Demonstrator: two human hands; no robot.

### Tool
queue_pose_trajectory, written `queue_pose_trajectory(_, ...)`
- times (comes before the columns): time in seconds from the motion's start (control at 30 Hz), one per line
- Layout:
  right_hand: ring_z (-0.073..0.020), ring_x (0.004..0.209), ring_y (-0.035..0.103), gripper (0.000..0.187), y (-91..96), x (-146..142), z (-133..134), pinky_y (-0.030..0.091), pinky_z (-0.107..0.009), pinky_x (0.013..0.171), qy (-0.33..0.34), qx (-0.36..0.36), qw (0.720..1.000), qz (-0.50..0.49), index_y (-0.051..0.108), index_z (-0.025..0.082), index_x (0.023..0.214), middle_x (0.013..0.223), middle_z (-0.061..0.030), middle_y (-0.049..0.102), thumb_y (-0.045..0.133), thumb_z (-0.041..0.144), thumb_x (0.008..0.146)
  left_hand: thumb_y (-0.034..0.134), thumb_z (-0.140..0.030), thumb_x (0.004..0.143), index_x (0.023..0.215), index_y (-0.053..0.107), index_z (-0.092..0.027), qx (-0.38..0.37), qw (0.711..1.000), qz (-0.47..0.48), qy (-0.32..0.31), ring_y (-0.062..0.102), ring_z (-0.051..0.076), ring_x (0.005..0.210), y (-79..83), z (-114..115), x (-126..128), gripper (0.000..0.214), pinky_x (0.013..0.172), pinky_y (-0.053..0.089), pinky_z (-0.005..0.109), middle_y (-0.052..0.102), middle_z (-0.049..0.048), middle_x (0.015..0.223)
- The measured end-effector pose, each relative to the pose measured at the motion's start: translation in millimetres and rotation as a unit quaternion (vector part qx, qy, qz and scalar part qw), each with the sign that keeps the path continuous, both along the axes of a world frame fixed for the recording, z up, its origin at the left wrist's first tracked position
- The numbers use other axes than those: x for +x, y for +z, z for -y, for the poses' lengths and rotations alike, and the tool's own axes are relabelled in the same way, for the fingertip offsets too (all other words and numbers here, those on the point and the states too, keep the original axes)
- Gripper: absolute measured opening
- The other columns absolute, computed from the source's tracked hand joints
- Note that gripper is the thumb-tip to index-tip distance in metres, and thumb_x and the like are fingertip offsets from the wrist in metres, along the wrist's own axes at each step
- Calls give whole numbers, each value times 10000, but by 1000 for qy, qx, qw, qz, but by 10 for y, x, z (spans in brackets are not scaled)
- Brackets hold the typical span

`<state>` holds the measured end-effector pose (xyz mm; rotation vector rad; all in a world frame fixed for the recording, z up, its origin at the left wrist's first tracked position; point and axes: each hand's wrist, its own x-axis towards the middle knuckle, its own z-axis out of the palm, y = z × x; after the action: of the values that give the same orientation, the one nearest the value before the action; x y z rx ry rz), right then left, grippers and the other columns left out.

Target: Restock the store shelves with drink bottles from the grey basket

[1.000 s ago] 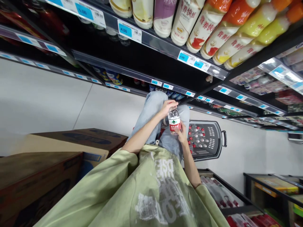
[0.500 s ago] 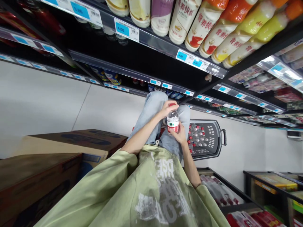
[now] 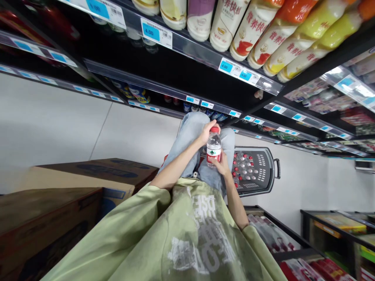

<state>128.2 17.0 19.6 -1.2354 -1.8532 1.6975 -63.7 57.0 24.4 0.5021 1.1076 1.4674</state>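
Note:
A small clear water bottle (image 3: 214, 145) with a red cap and a red-and-white label stands upright between my hands, above my knees. My right hand (image 3: 222, 163) is closed round its lower part, the thumb across the label. At the top, my left hand (image 3: 206, 132) curls against the neck and cap from the left and behind; some of its fingers are hidden by the bottle. On the floor to my right lies a dark grey shopping basket (image 3: 265, 187), holding several similar red-capped bottles (image 3: 244, 168).
Ahead, a black shelf unit (image 3: 164, 84) carries milk drink bottles (image 3: 225, 23) on an upper level, with price tags along the edges. Cardboard boxes (image 3: 117, 171) stand to my left. Behind on the right is a low rack (image 3: 281, 255) with packed goods.
My left hand has shifted off the top of the cap to its left and back, so the red cap now shows. My right hand keeps its hold on the bottle.

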Motion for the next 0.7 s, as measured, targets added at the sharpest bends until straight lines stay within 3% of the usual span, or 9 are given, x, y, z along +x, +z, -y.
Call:
queue_pose_trajectory(0.17,-322,1071,765,658,-33,14,-23,638,-498,1044,-3,-7,1000,-12,724,216,1228,1175,-99,826,894,660,773,529,-765,1005,543,594,-208,-25,1000,8,11,496,147,562,15,-11,5,727,582,377,322,538,40,529)
queue_pose_trajectory(0.43,-326,1079,754,665,-57,24,-5,630,-487,1036,11,15,1000,-4,703,218,1246,1166,-112,807,878,674,794,552,-671,1028,549,621,-193,14,1000,-17,21,507,152,577,-66,20,3,680,628,391,347,591,66,576)
queue_pose_trajectory(0.57,-335,1142,742,667,-50,51,-4,622,-480,1058,14,11,1000,5,697,219,1239,1164,-111,800,875,676,788,611,-631,990,553,650,-178,37,999,-24,22,521,153,586,-111,23,35,631,639,397,344,602,72,589)
queue_pose_trajectory(0.7,-324,1137,754,700,-60,104,-24,633,-468,1058,3,-17,1000,-22,702,221,1270,1234,-112,803,872,695,783,665,-693,934,555,634,-187,13,1000,-4,17,485,134,552,-137,-15,101,633,579,350,320,575,43,581)
